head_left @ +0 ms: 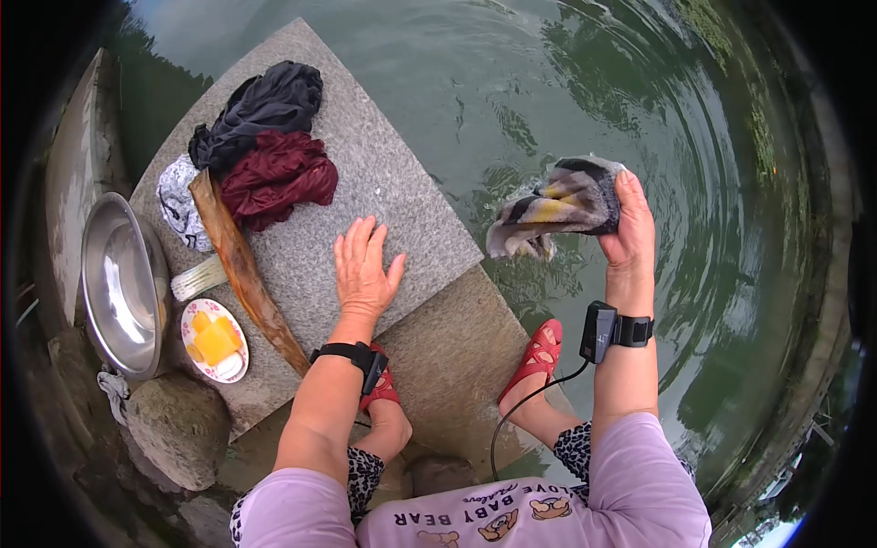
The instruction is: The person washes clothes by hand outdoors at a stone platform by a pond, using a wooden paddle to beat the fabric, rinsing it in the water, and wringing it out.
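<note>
My right hand [629, 226] grips one end of a grey, black and yellow patterned cloth [562, 204] over green water [425, 82]. The cloth's far end hangs at the water's surface, where small splashes show. My left hand [362, 268] is spread with nothing in it, above or on the grey stone slab [384, 178]; whether it touches I cannot tell. Beyond it on the slab lie a crumpled maroon garment [279, 179] and a dark grey garment [267, 109]. A white patterned cloth [183, 198] sits beside them, partly behind a wooden stick [246, 274].
To the left, a steel basin [123, 288] leans tilted near a rounded rock [179, 430]. A white-bristled brush [199, 278] and an oval floral dish [240, 370] with yellow and white soap pieces [216, 341] lie by the stick. My red sandals [538, 356] are near the slab's water edge.
</note>
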`<action>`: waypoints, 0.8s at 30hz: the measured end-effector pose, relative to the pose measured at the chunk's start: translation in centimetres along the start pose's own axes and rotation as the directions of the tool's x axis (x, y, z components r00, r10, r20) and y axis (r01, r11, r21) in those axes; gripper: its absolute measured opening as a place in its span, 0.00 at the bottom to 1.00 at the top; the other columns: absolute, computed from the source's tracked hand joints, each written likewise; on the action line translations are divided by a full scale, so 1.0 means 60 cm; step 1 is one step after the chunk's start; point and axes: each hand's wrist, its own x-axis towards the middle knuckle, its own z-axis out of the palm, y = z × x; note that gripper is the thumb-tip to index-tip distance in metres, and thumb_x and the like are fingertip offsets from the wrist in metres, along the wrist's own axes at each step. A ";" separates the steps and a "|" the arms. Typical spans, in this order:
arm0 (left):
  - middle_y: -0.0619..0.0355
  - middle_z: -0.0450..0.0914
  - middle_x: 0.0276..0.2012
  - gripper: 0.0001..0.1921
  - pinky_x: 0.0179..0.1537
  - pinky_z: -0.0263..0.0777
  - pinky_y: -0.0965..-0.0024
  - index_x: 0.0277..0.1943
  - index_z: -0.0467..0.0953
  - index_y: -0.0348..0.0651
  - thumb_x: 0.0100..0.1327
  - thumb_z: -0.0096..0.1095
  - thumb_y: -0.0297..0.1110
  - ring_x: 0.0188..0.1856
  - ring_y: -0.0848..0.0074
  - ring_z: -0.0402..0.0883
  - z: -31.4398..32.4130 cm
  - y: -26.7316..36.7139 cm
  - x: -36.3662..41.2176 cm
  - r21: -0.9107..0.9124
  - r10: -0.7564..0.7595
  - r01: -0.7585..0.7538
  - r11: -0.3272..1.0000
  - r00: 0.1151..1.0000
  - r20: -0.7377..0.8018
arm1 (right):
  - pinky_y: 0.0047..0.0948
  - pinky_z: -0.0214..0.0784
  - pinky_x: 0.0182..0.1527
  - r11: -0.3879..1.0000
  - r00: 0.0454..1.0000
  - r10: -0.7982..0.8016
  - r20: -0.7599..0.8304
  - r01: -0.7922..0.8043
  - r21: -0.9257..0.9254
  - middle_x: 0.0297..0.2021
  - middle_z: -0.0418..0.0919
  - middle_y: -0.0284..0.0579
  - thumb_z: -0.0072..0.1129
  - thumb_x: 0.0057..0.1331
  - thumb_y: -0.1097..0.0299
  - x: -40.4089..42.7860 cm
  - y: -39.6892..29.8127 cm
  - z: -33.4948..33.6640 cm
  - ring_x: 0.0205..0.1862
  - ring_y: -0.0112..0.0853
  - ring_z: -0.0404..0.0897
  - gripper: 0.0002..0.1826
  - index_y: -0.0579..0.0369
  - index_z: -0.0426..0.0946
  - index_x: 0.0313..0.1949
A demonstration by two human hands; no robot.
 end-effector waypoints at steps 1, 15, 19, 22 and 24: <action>0.51 0.65 0.63 0.28 0.67 0.49 0.47 0.58 0.69 0.42 0.53 0.67 0.38 0.67 0.57 0.60 -0.001 -0.003 -0.003 0.001 -0.009 0.009 1.000 1.000 0.008 | 0.39 0.73 0.53 0.996 0.999 -0.044 0.021 0.043 0.072 0.44 0.79 0.45 0.48 0.72 0.65 -0.016 -0.023 0.012 0.48 0.34 0.78 0.11 0.58 0.71 0.48; 0.51 0.65 0.63 0.27 0.66 0.50 0.46 0.57 0.69 0.42 0.54 0.67 0.38 0.67 0.57 0.60 0.001 0.002 0.002 0.002 0.004 -0.004 1.000 1.000 0.023 | 0.29 0.67 0.42 0.738 0.781 0.068 -0.620 -0.458 -0.495 0.33 0.79 0.37 0.47 0.70 0.65 -0.077 0.162 -0.379 0.34 0.27 0.74 0.09 0.55 0.73 0.39; 0.51 0.65 0.62 0.28 0.66 0.50 0.47 0.57 0.69 0.42 0.54 0.67 0.40 0.67 0.58 0.60 -0.004 -0.002 -0.005 0.047 0.001 -0.002 0.999 1.000 0.028 | 0.31 0.66 0.44 0.529 0.823 0.033 -0.567 -0.496 -0.689 0.36 0.78 0.38 0.45 0.70 0.62 -0.038 0.150 -0.374 0.38 0.28 0.74 0.13 0.58 0.73 0.44; 0.51 0.65 0.62 0.28 0.66 0.50 0.46 0.58 0.69 0.42 0.54 0.67 0.40 0.67 0.58 0.60 0.003 -0.001 0.001 0.048 0.001 -0.002 0.999 0.999 0.033 | 0.36 0.66 0.50 0.328 0.923 0.004 -0.385 -0.365 -0.871 0.42 0.79 0.53 0.51 0.67 0.51 0.028 0.176 -0.293 0.45 0.41 0.77 0.24 0.62 0.71 0.50; 0.51 0.65 0.62 0.28 0.66 0.50 0.46 0.58 0.68 0.42 0.55 0.66 0.38 0.67 0.56 0.60 -0.004 -0.008 -0.007 0.049 -0.011 0.009 0.999 0.999 0.047 | 0.39 0.64 0.57 0.150 0.973 0.060 -0.223 -0.230 -0.962 0.47 0.77 0.61 0.64 0.57 0.47 0.038 0.218 -0.191 0.53 0.48 0.75 0.38 0.59 0.64 0.59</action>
